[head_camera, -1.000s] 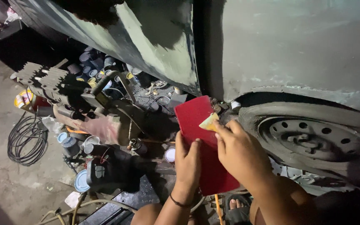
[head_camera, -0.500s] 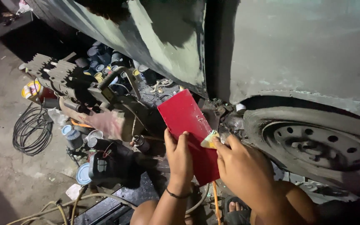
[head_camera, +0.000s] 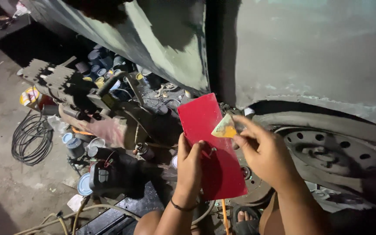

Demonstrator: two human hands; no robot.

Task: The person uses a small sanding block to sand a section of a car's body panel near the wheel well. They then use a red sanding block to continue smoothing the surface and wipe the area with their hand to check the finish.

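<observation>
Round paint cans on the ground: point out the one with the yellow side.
The yellow-sided round can at far left, above the coiled black cable; the other cans look blue or grey.

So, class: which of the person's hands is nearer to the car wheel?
Right. The right hand, pinching a small yellowish scraper, sits just in front of the wheel; the left hand holds the red board farther away.

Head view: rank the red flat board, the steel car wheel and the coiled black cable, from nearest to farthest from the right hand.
From the right hand:
1. Red flat board, just left, under the small yellow scraper the hand pinches.
2. Steel car wheel, to the right behind it.
3. Coiled black cable, far left on the ground.
</observation>
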